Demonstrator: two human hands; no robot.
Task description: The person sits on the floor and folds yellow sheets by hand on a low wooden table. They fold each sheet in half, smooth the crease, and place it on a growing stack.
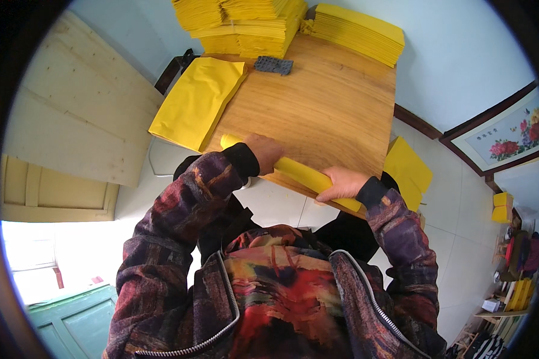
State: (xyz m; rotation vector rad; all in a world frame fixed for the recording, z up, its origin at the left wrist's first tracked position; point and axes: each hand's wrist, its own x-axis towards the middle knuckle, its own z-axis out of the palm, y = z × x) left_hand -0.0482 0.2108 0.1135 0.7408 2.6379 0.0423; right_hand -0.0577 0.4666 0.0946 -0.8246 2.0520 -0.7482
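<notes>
Pale blue walls (461, 57) stand behind a wooden tabletop (323, 107), and a framed flower picture (509, 134) leans beyond its right edge. Along the near edge lies a long, narrow yellow strip (302, 174), running from near the left cuff almost to the near right corner. Both bare hands are on it: the left hand (266, 153) over its left part, the right hand (343, 182) farther along — a bare stretch of yellow shows between them. The right hand's grip spans the strip's width, touching it; the left hand's fingers are mostly hidden. Whether either grip is clamped or merely pressing, I cannot tell.

At the left edge a flat yellow piece (194, 105) lies aslant, and just beside its far end sits a small dark grey item (273, 65). Tall yellow stacks (245, 43) fill the far left corner — a lower yellow pile (356, 37) occupies the far right. Past the right edge, a yellow sheet (408, 170) shows below.
</notes>
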